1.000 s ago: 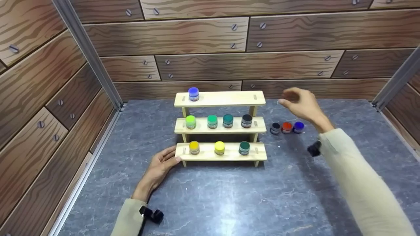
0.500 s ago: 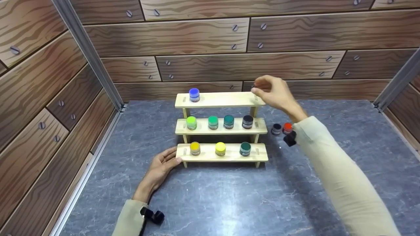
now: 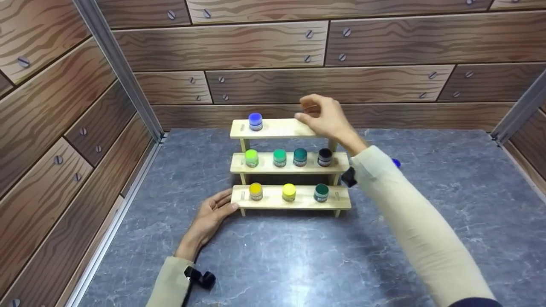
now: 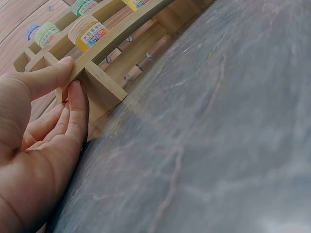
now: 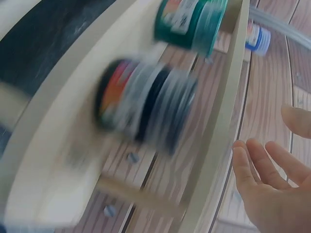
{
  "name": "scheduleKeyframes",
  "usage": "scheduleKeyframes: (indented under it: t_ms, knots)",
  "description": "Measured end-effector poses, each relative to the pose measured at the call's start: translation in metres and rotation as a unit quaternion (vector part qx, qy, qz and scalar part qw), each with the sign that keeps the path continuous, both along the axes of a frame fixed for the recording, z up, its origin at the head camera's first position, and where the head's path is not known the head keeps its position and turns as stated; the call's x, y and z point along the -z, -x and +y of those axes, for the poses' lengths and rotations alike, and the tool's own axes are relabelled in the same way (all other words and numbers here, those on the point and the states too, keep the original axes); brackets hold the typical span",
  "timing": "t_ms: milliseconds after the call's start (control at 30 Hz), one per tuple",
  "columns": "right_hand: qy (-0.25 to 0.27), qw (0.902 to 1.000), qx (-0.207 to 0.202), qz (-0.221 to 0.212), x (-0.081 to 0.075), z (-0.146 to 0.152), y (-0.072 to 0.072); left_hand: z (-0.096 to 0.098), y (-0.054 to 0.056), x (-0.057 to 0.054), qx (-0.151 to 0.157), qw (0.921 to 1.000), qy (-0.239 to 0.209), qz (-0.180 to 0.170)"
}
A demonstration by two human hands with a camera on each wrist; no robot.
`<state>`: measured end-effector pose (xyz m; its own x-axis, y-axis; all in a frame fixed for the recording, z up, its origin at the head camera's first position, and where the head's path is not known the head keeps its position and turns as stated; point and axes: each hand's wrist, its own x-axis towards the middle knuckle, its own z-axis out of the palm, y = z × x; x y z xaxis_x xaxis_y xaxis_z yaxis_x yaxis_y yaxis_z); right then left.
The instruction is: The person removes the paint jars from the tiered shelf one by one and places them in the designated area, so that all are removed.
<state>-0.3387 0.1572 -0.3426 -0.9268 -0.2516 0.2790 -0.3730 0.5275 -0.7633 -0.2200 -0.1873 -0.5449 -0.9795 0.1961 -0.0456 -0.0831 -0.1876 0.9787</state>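
A three-tier wooden shelf (image 3: 268,202) holds small paint jars. The left hand (image 3: 213,215) grips its bottom tier's left end; in the left wrist view the thumb lies on top, fingers beneath. The right hand (image 3: 326,117) hovers by the top tier's right part, fingers bent; a gap with nothing in it shows between thumb and fingers (image 5: 262,167) in the right wrist view. One violet-blue jar (image 3: 255,122) stands on the top tier's left. Lime (image 3: 251,158), green (image 3: 280,157), teal (image 3: 300,157) and black (image 3: 324,157) jars fill the middle tier.
The bottom tier bears orange-yellow (image 3: 256,192), yellow (image 3: 288,192) and dark green (image 3: 321,193) jars. On the grey marbled table (image 3: 273,256), a blue jar (image 3: 396,163) peeks out behind the right sleeve (image 3: 409,221). Wood-patterned walls (image 3: 273,85) enclose the back and sides.
The right hand has moved left from above the loose jars to the top tier. Its sleeve now hides the dark and red jars on the table. The left hand keeps its grip.
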Motion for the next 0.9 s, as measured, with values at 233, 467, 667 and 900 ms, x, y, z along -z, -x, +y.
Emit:
scheduleKeyframes:
  t_ms: [233, 467, 667, 900]
  knots:
    - [0.018, 0.9998, -0.01, 0.0, -0.001, -0.044, 0.002, 0.001, 0.002, 0.001, 0.002, 1.0, 0.008, -0.002]
    - [0.025, 0.9992, -0.018, -0.026, 0.005, -0.089, 0.002, -0.002, 0.0, 0.001, 0.003, 1.0, 0.008, -0.001]
    - [0.017, 0.9995, -0.019, -0.017, 0.014, -0.111, -0.001, 0.0, 0.002, 0.002, 0.004, 1.0, 0.007, 0.003]
    - [-0.012, 0.9997, 0.021, 0.001, 0.021, -0.12, 0.0, -0.001, 0.002, 0.001, -0.002, 0.9999, 0.01, -0.001]
